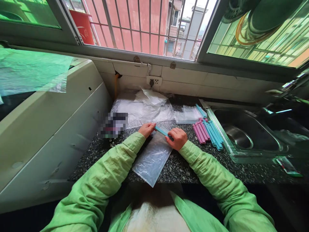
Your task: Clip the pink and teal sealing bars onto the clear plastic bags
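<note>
A blue bag sealing clip (161,130) lies across the upper end of a clear plastic bag (152,159). My left hand (147,130) pinches the clip's left end. My right hand (177,138) is closed around its right end, where a dark tip shows by the fingers. Below the clip the bag hangs flat toward me, its lower corner past the counter's front edge. To the right of my hands lie several pink clips (201,131) and several blue clips (213,134) in a pile.
Behind my hands, clear plastic sheets (149,108) cover part of the speckled counter (185,166). Smaller clear bags (187,115) lie beside the clips. A metal sink (256,132) is at right, a white appliance (60,129) at left. A wall socket (154,81) sits under the window.
</note>
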Available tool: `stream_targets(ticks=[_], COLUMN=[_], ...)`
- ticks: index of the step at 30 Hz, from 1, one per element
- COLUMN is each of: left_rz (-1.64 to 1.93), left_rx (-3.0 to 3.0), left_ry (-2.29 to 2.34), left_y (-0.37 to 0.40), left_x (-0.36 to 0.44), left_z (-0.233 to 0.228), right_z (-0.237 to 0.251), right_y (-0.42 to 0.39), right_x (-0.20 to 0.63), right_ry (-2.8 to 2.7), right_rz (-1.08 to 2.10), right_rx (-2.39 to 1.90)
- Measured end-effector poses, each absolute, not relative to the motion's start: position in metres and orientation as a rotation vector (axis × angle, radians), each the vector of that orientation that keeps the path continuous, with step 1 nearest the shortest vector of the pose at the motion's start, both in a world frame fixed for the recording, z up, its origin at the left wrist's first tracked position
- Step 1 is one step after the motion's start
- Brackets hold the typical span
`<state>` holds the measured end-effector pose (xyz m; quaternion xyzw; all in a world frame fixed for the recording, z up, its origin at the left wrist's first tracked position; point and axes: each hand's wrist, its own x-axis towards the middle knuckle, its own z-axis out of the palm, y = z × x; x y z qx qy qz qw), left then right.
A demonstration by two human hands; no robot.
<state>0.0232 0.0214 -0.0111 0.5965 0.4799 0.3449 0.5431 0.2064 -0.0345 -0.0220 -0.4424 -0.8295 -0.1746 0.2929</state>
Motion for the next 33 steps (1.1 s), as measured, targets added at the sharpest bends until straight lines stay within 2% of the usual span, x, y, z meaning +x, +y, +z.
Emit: stream_targets(ticks=[19,33], left_rz=[0.854,0.877], left_rx=[1.459,1.272], left_ry=[1.151,1.088], left_y=[0.026,0.023], left_x=[0.024,0.029], left_z=[-0.023,-0.019], right_z=[-0.022,-0.021], right_y=[-0.034,-0.035], right_x=[0.207,0.208], right_ry=[-2.17,-2.171], right_rz=[-0.416,-0.384], right_rx=[-1.192,-1.198])
